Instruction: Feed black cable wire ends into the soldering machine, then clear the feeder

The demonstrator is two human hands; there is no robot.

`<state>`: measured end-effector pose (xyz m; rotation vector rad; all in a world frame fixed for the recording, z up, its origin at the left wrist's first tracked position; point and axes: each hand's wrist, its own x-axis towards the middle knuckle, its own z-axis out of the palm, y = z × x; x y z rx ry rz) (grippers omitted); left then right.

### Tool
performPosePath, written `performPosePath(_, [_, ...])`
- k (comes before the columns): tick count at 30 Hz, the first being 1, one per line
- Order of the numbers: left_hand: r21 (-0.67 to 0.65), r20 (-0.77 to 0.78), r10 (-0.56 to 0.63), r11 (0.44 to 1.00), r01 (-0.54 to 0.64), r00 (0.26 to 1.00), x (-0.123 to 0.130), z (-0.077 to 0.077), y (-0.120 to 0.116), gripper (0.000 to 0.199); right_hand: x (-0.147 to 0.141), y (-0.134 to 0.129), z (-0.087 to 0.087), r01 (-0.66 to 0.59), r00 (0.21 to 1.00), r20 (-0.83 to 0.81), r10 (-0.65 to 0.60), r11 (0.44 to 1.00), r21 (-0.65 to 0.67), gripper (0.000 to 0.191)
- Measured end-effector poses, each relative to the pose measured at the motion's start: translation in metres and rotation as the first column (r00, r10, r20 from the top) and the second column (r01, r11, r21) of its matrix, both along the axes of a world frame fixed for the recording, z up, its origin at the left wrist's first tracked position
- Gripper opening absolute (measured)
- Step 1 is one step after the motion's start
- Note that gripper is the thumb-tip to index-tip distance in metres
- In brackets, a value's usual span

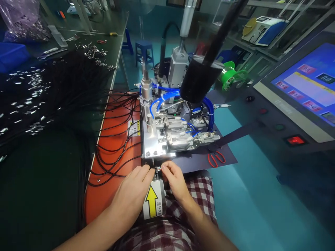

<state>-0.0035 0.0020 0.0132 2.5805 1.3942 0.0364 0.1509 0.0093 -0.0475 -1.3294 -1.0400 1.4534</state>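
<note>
My left hand [137, 184] is closed at the front of the machine [154, 143], its fingertips pressed together beside a small metal fixture [157, 170]. What it holds is hidden under the fingers. Just right of it, my right hand [174, 177] pinches at a small shiny part by the same fixture; the part is too small to name. Below both hands sits a white label with a yellow arrow [152, 202]. Black cables [115, 150] loop over the orange surface [95, 205] to the left of the machine.
Red-handled scissors [216, 159] lie right of the machine. A control screen [309, 83] stands at the right. A black cylinder [201, 78] hangs over the machine, near a green spool [232, 76]. Piled cables with metal ends [39, 101] cover the left bench.
</note>
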Motion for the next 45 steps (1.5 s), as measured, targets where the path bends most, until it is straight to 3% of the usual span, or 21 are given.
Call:
performPosePath(3, [0.022, -0.009, 0.007, 1.000, -0.007, 1.000, 0.002, -0.001, 0.000, 0.035, 0.001, 0.001, 0.001, -0.004, 1.000, 0.013, 0.004, 1.000, 0.007, 0.025])
performPosePath(10, [0.067, 0.146, -0.036, 0.997, 0.027, 0.989, -0.004, -0.012, 0.004, 0.037, 0.003, 0.002, 0.000, -0.020, 1.000, 0.018, 0.020, 1.000, 0.015, 0.024])
performPosePath(16, [0.034, 0.134, -0.036, 0.999, 0.032, 0.990, -0.002, -0.012, 0.005, 0.036, 0.001, -0.002, -0.003, 0.009, 0.990, 0.139, -0.032, 0.987, 0.160, 0.021])
performPosePath(22, [0.037, 0.142, -0.027, 0.999, 0.022, 0.989, -0.001, -0.012, 0.004, 0.037, 0.003, -0.001, -0.004, -0.071, 0.982, -0.179, 0.059, 0.995, -0.063, 0.029])
performPosePath(27, [0.065, 0.096, -0.012, 0.998, 0.006, 0.995, 0.002, -0.011, 0.003, 0.038, -0.001, 0.000, -0.004, 0.005, 0.994, -0.114, -0.005, 1.000, -0.001, 0.030])
performPosePath(30, [0.081, 0.098, 0.012, 0.997, -0.020, 0.995, 0.005, -0.010, 0.004, 0.036, -0.006, 0.001, -0.003, 0.031, 0.983, -0.178, -0.034, 0.999, -0.023, 0.028])
performPosePath(35, [0.051, 0.332, 0.107, 0.990, -0.131, 0.937, -0.008, -0.012, -0.002, 0.033, -0.010, 0.000, 0.000, 0.001, 0.977, -0.213, -0.007, 1.000, -0.027, 0.031])
performPosePath(37, [0.101, 0.365, 0.159, 0.973, -0.208, 0.917, -0.020, -0.017, -0.013, 0.038, -0.010, -0.001, 0.001, -0.004, 0.976, -0.216, -0.001, 1.000, -0.023, 0.034])
performPosePath(40, [0.244, 0.250, 0.218, 0.929, -0.279, 0.943, -0.036, -0.028, -0.036, 0.041, -0.010, -0.002, 0.001, -0.016, 0.974, -0.228, 0.009, 0.999, -0.029, 0.035])
performPosePath(45, [0.358, 0.002, 0.236, 0.907, -0.221, 0.972, -0.047, -0.035, -0.054, 0.052, -0.009, -0.001, -0.002, -0.004, 0.972, -0.237, -0.004, 0.999, -0.032, 0.035])
